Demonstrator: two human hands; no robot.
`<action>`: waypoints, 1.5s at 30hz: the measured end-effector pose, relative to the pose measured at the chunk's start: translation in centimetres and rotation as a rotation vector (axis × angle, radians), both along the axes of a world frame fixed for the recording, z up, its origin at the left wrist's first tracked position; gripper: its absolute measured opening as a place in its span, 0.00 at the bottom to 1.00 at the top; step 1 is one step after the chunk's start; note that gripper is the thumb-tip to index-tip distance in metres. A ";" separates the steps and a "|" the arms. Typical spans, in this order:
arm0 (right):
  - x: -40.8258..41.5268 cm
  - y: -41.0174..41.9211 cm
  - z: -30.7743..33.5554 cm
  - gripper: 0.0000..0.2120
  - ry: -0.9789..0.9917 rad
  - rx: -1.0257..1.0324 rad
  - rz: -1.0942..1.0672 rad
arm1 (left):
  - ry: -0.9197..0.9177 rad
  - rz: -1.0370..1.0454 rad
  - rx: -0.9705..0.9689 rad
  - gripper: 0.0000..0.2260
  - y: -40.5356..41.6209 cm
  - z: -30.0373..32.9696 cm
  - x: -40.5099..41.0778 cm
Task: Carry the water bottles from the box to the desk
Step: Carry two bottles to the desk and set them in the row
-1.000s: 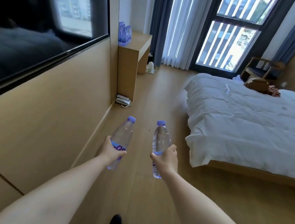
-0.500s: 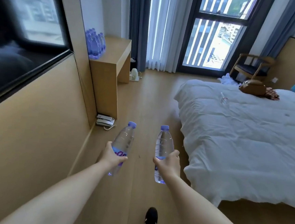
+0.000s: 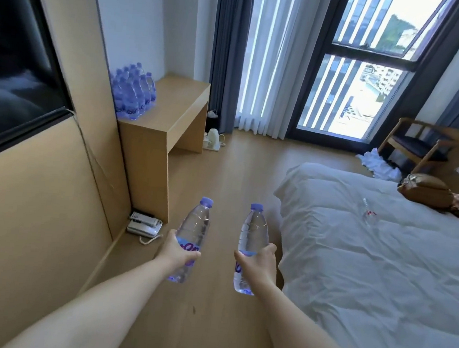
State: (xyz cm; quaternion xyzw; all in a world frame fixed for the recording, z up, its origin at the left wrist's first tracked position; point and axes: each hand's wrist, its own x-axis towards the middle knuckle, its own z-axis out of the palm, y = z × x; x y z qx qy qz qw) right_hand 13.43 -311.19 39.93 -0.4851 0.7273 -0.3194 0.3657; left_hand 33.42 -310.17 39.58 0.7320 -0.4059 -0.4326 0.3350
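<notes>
My left hand (image 3: 177,252) grips a clear water bottle (image 3: 194,227) with a purple cap, tilted slightly right. My right hand (image 3: 259,262) grips a second such bottle (image 3: 254,231), held nearly upright. Both are out in front of me over the wooden floor. The wooden desk (image 3: 178,108) stands ahead on the left against the wall. Several purple-capped bottles (image 3: 134,93) stand clustered at its back left corner. The box is not in view.
A white bed (image 3: 382,256) fills the right side, with a brown bag (image 3: 426,191) and a small bottle (image 3: 369,212) on it. A telephone (image 3: 144,224) lies on the floor by the desk's side panel. A kettle (image 3: 212,140) sits beyond the desk, a chair (image 3: 416,145) by the window.
The desk and its bottles have come nearer and larger as I walk along the wall. Both hands keep their bottles, held in the same pose. My shoe has left the view.
</notes>
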 end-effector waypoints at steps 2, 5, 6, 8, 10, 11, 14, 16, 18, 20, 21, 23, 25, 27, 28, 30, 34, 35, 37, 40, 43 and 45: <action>-0.3 -4.1 -0.3 0.25 -0.058 0.007 -0.006 | 0.032 -0.004 -0.003 0.29 -4.7 -0.1 -0.7; -0.5 -10.6 -1.5 0.25 -0.101 0.061 -0.001 | 0.051 -0.040 -0.004 0.28 -12.0 -0.9 -1.4; -0.4 -13.0 -2.0 0.25 -0.107 0.075 -0.001 | 0.050 -0.059 -0.001 0.27 -14.5 -1.1 -1.4; 0.0 -17.9 -2.6 0.26 -0.118 0.085 0.005 | 0.065 -0.078 0.010 0.27 -19.7 -1.6 -1.3; 0.8 -23.1 -2.8 0.26 -0.123 0.093 0.016 | 0.086 -0.072 0.034 0.27 -24.9 -2.0 -0.9; 1.2 -25.7 -2.6 0.26 -0.121 0.095 0.022 | 0.093 -0.071 0.047 0.27 -27.5 -1.8 -0.6; 2.2 -33.5 -1.5 0.26 -0.120 0.076 0.050 | 0.120 -0.074 0.049 0.29 -34.9 -0.8 0.2; 2.6 -38.0 -0.6 0.26 -0.128 0.066 0.061 | 0.142 -0.080 0.043 0.31 -39.1 0.1 0.7; 3.0 -42.0 -0.3 0.26 -0.137 0.075 0.068 | 0.176 -0.072 0.040 0.30 -42.5 0.6 1.0; 3.4 -45.9 -0.7 0.25 -0.187 0.085 0.049 | 0.216 -0.023 0.024 0.22 -45.6 0.8 1.2; 3.9 -48.2 -1.1 0.25 -0.239 0.091 0.030 | 0.233 -0.002 0.015 0.17 -47.5 0.6 1.4; 4.9 -52.8 -1.7 0.25 -0.333 0.113 0.010 | 0.262 0.026 -0.007 0.12 -51.5 0.1 1.9; 6.0 -57.6 -2.4 0.25 -0.369 0.131 0.043 | 0.279 0.060 -0.023 0.13 -55.7 -0.1 2.5; 7.1 -63.0 -2.7 0.26 -0.379 0.141 0.092 | 0.285 0.094 -0.031 0.14 -60.1 -0.1 3.5; 7.5 -65.6 -2.8 0.26 -0.393 0.143 0.120 | 0.286 0.108 -0.030 0.14 -62.3 -0.1 4.0; 8.3 -70.9 -2.3 0.28 -0.413 0.151 0.181 | 0.301 0.153 -0.016 0.22 -66.7 -0.1 5.2; 9.8 -80.7 -1.1 0.29 -0.433 0.168 0.297 | 0.328 0.238 -0.023 0.26 -73.6 0.6 7.4; 10.3 -82.9 -0.7 0.29 -0.443 0.173 0.322 | 0.340 0.259 -0.021 0.26 -74.9 0.7 8.0; 11.8 -86.6 -0.2 0.29 -0.476 0.212 0.359 | 0.361 0.298 -0.013 0.25 -77.3 1.0 9.3; 14.5 -91.0 -0.7 0.30 -0.508 0.274 0.442 | 0.442 0.353 -0.002 0.25 -80.6 1.0 11.3; 17.9 -95.4 -0.9 0.29 -0.502 0.293 0.542 | 0.593 0.385 -0.015 0.22 -84.6 0.7 13.4; 20.8 -98.3 -0.9 0.27 -0.500 0.290 0.593 | 0.655 0.394 -0.025 0.21 -87.7 0.4 15.4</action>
